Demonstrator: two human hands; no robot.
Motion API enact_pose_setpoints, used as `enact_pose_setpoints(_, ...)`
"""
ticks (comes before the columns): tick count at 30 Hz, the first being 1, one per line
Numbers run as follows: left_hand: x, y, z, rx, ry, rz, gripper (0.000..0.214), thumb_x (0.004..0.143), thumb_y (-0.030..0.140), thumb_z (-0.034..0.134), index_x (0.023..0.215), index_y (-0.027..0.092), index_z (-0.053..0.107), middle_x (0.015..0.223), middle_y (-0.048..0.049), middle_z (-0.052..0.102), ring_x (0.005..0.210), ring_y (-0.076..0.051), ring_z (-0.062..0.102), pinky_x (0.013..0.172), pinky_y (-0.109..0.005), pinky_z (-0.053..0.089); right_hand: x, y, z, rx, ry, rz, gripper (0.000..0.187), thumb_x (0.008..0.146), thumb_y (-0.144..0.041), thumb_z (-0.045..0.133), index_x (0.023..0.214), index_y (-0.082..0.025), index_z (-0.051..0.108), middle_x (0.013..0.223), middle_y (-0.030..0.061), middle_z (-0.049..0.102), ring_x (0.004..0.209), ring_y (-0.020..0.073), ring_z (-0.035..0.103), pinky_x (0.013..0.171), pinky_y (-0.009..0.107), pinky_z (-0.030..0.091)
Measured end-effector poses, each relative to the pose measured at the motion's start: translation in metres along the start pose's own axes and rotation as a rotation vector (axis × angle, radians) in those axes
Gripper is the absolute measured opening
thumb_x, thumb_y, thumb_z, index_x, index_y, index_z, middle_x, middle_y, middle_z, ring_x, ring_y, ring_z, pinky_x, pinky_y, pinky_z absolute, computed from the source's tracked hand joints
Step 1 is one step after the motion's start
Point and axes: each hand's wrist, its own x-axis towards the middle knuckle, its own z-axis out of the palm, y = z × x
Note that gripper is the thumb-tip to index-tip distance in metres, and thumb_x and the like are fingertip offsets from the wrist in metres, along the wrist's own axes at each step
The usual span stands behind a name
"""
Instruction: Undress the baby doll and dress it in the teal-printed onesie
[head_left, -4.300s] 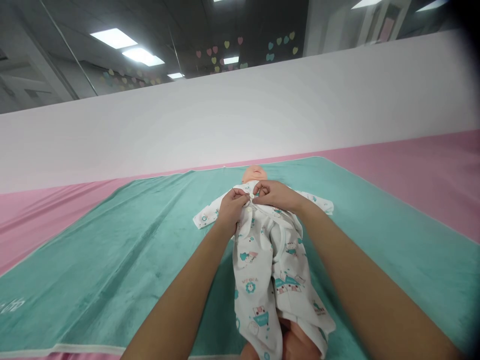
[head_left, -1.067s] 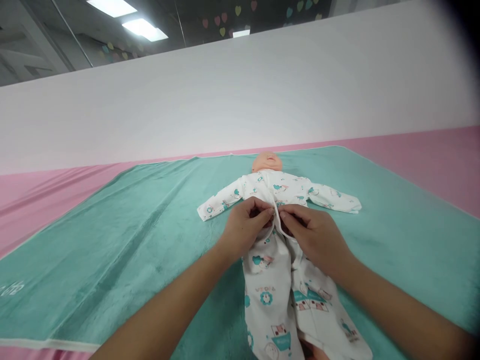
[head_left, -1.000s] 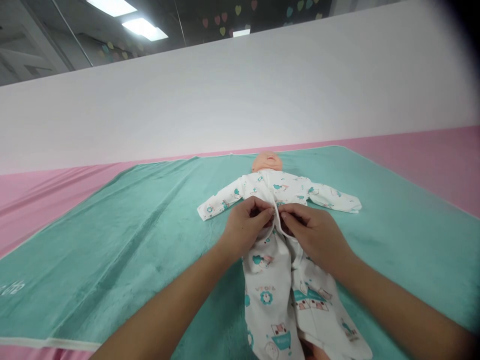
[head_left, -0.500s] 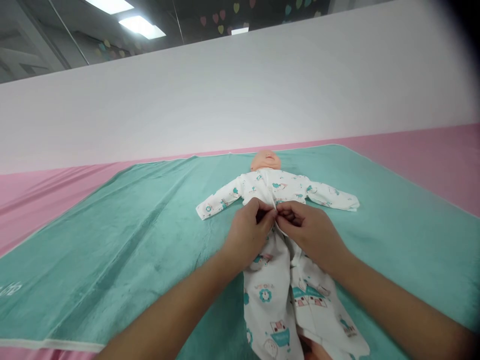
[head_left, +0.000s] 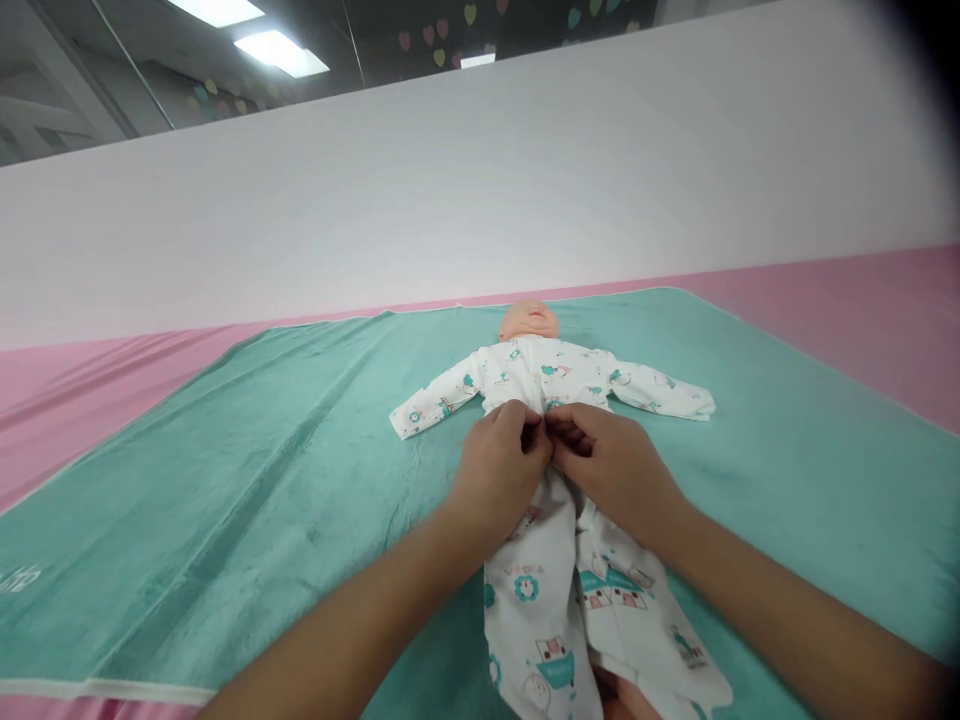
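Note:
A baby doll (head_left: 529,319) lies on its back, head away from me, dressed in a white printed romper (head_left: 527,588) with long sleeves spread out. My left hand (head_left: 501,465) and my right hand (head_left: 611,470) meet at the middle of its front. Both pinch the romper's front edges, thumbs and forefingers close together. Whatever fastener may sit between the fingertips is hidden. Above my hands the front is drawn together; below them the cloth parts over the legs. Part of the doll's bare leg (head_left: 626,695) shows at the bottom.
Under the doll a teal blanket (head_left: 247,520) with a white border is spread over a pink sheet (head_left: 862,310). Some folds run along the blanket's left side. A white wall (head_left: 450,200) stands behind, with dark glass (head_left: 390,40) above it.
Both hands stay on the romper's front, their fingertips slightly closer together and a little changed in angle. The whole view has shifted slightly.

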Motion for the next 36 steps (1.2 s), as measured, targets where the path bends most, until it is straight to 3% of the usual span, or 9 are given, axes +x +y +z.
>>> enact_pose_setpoints(8,-0.0013,-0.0025,0.0000,0.039,-0.030,0.032,0.017,0.080,0.015,0.045,0.093,0.022,0.053,0.073,-0.0007,0.059,0.064,-0.015,0.051,0.057,-0.026,0.035,0.0012,-0.0007,-0.0014,-0.035,-0.040,-0.014,0.012,0.076,-0.016,0.046,0.075,-0.022,0.056,0.081,-0.0027,0.064,0.073,0.0140,0.056,0.063,0.027,0.041)
enact_pose_setpoints(17,0.0011,-0.0048,0.0012,-0.033,-0.040,0.010,0.016,0.077,0.013,0.044,0.087,0.021,0.053,0.077,-0.0014,0.061,0.069,-0.016,0.052,0.060,-0.027,0.037,0.0001,0.0000,-0.0003,-0.044,-0.038,-0.023,0.017,0.076,-0.018,0.047,0.085,-0.023,0.061,0.077,-0.0015,0.063,0.069,0.0145,0.055,0.059,0.027,0.040)
enact_pose_setpoints(29,-0.0016,-0.0086,-0.0035,-0.408,-0.082,-0.068,0.005,0.077,0.018,0.045,0.079,0.019,0.050,0.064,0.0042,0.050,0.056,-0.008,0.043,0.051,-0.020,0.036,0.0048,-0.0045,-0.0052,0.155,-0.063,0.048,0.018,0.083,-0.030,0.045,0.079,-0.023,0.062,0.076,-0.0006,0.065,0.069,0.0151,0.058,0.060,0.028,0.043)
enact_pose_setpoints(36,-0.0013,-0.0100,-0.0023,-0.342,-0.086,-0.043,0.008,0.078,0.018,0.045,0.080,0.019,0.052,0.066,0.0035,0.052,0.059,-0.009,0.046,0.055,-0.021,0.037,0.0045,-0.0020,-0.0062,0.155,-0.082,0.054,0.018,0.083,-0.028,0.043,0.078,-0.023,0.060,0.073,-0.0015,0.064,0.066,0.0144,0.056,0.058,0.027,0.042)
